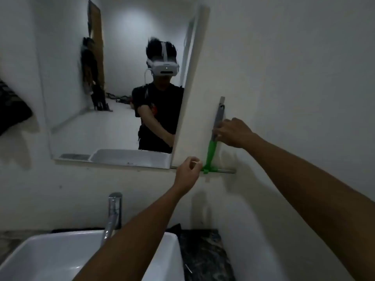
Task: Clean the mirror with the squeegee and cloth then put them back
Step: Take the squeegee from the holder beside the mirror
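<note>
Squeegee point(212, 153): hung upright on the wall point(294, 67) just right of the mirror point(113, 78), grey handle up, green neck below, blade lying level at the bottom.
Right hand point(233, 132): laid on the grey handle, fingers wrapped around it in what looks like a closed grip; the fingertips are hidden behind the handle.
Left hand point(187, 174): held loosely curled, thumb and forefinger close together, at the mirror's lower right corner and by the blade's left end; nothing is seen pinched in it.
Cloth: cannot be told for certain; a dark fabric point(14, 112) is seen at the far left edge and a dark crumpled patch point(205, 252) on the counter right of the sink point(60, 256), and either could be it.
Progress: judged ambiguous. The squeegee is either being lifted from its hook at the start or being seated back at the end; the dim glass shows no clear streaks or foam to settle it. The cloth's return is not shown.
Edges: the mirror's thick right frame stands close beside the handle; the blade's left end is partly hidden by the left hand.
Open room: bare wall is left free to the right and above; below, the faucet point(113, 211) and sink rim are crossed by the left forearm.
</note>
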